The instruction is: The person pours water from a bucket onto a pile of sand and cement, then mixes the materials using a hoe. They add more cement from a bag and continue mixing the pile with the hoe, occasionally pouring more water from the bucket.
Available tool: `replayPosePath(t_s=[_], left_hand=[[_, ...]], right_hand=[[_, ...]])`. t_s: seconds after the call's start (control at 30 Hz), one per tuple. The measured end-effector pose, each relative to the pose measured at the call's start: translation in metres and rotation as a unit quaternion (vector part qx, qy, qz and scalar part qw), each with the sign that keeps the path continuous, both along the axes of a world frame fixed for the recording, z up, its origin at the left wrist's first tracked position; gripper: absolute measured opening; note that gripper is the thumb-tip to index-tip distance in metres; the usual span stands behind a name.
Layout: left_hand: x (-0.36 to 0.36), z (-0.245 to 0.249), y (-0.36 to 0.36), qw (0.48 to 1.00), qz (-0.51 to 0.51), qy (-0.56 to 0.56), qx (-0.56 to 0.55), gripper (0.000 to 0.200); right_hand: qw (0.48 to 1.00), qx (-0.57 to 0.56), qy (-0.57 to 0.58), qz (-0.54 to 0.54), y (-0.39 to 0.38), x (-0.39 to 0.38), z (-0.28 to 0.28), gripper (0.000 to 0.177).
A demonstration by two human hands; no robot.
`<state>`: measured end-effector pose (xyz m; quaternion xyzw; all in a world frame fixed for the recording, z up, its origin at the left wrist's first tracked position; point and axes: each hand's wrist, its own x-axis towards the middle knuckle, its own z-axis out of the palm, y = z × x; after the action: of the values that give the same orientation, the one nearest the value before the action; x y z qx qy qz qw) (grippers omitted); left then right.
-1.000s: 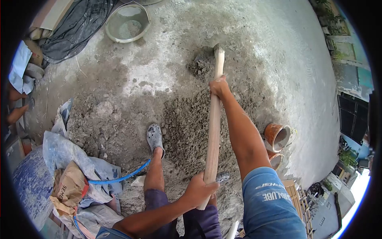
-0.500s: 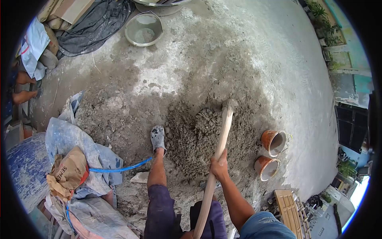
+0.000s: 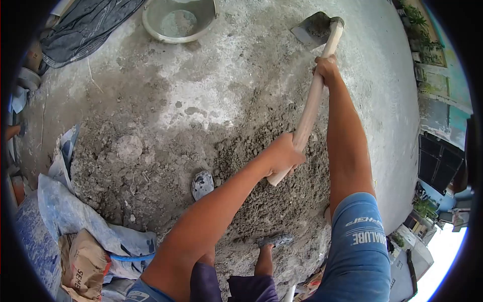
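A hoe (image 3: 311,108) with a pale wooden handle reaches forward from my hands, its wide metal blade (image 3: 313,30) at the far end over the concrete floor. My left hand (image 3: 284,155) is wrapped around the handle near its butt end. Farther up, close to the blade, my right hand (image 3: 327,69) grips the same handle. Beneath the handle and my left forearm spreads a pile of grey, crumbly wet mortar (image 3: 297,201).
A large grey tub (image 3: 180,22) stands at the top. To the left lie a paler rubble heap (image 3: 128,161), crumpled tarps (image 3: 70,204) and a torn paper cement bag (image 3: 86,261). My shoes (image 3: 203,185) stand at the pile's edge. A dark gate (image 3: 441,161) is at the right.
The hoe has risen out of the pile and swung forward and right, exposing its blade. Both arms now stretch out, with my left hand come into view. My right arm now covers the orange buckets.
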<state>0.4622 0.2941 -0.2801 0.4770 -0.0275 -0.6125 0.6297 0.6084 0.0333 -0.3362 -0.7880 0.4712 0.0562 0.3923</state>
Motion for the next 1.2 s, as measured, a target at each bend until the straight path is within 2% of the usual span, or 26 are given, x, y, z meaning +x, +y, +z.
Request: replayPosePath(t_s=[0.03,0.1,0.2,0.27,0.33,0.37,0.4,0.47,0.57,0.63,0.67,0.73,0.8,0.83,0.87,0.93,1.0,1.07,1.13,1.2], left_hand=[[0.003,0.001,0.003,1.0,0.01,0.01,0.016,0.04],[0.002,0.003,0.022,0.999,0.022,0.006,0.03,0.038],[-0.024,0.031,0.042,0.998,0.045,0.014,0.052,0.036],[-0.048,0.055,0.054,0.995,0.06,0.039,0.066,0.035],[-0.072,0.08,0.067,0.989,0.097,0.06,0.092,0.035],[-0.086,0.094,0.071,0.989,0.102,0.055,0.093,0.035],[-0.103,0.108,0.073,0.987,0.089,0.065,0.116,0.039],[-0.147,0.136,0.078,0.984,0.075,0.078,0.141,0.043],[-0.213,0.172,0.079,0.976,0.109,0.102,0.156,0.037],[-0.255,0.198,0.082,0.961,0.129,0.165,0.179,0.03],[-0.273,0.209,0.081,0.963,0.133,0.15,0.183,0.03],[-0.316,0.238,0.078,0.948,0.148,0.204,0.195,0.025],[-0.368,0.261,0.07,0.93,0.172,0.247,0.209,0.028],[-0.393,0.267,0.071,0.932,0.136,0.254,0.222,0.027],[-0.417,0.27,0.072,0.933,0.097,0.258,0.233,0.026],[-0.463,0.277,0.071,0.931,0.058,0.271,0.236,0.031],[-0.502,0.285,0.073,0.926,0.013,0.295,0.235,0.036],[-0.516,0.284,0.079,0.944,-0.006,0.234,0.232,0.035],[-0.535,0.276,0.086,0.964,-0.014,0.149,0.221,0.035],[-0.559,0.267,0.086,0.98,-0.027,0.022,0.195,0.035]], right_hand=[[1.0,0.003,0.007,0.003,0.007,0.005,-0.01,0.046],[0.993,0.061,-0.037,-0.09,0.011,0.014,-0.013,0.042],[0.985,0.118,-0.031,-0.123,0.011,0.017,-0.014,0.039],[0.981,0.158,-0.028,-0.109,0.025,0.009,-0.018,0.039],[0.983,0.167,0.044,-0.069,0.049,-0.003,-0.014,0.039],[0.983,0.169,0.04,-0.054,0.06,-0.013,-0.011,0.043],[0.984,0.168,0.036,-0.041,0.068,-0.032,-0.006,0.048],[0.979,0.192,0.057,-0.041,0.091,-0.073,0.013,0.046],[0.981,0.16,0.108,0.028,0.116,-0.135,0.016,0.051],[0.978,0.142,0.133,0.074,0.129,-0.188,0.001,0.057],[0.977,0.13,0.133,0.103,0.14,-0.206,0.002,0.06],[0.966,0.179,0.151,0.11,0.156,-0.261,0.027,0.061],[0.955,0.159,0.204,0.143,0.17,-0.324,0.017,0.058],[0.951,0.153,0.224,0.15,0.173,-0.359,0.011,0.056],[0.95,0.161,0.226,0.14,0.175,-0.392,0.009,0.055],[0.957,0.234,0.158,0.068,0.167,-0.453,0.023,0.054],[0.942,0.313,0.119,0.006,0.154,-0.501,0.066,0.052],[0.936,0.338,0.092,-0.034,0.147,-0.538,0.116,0.066],[0.954,0.294,0.05,-0.04,0.143,-0.565,0.15,0.066],[0.953,0.294,0.006,-0.069,0.12,-0.548,0.174,0.067]])
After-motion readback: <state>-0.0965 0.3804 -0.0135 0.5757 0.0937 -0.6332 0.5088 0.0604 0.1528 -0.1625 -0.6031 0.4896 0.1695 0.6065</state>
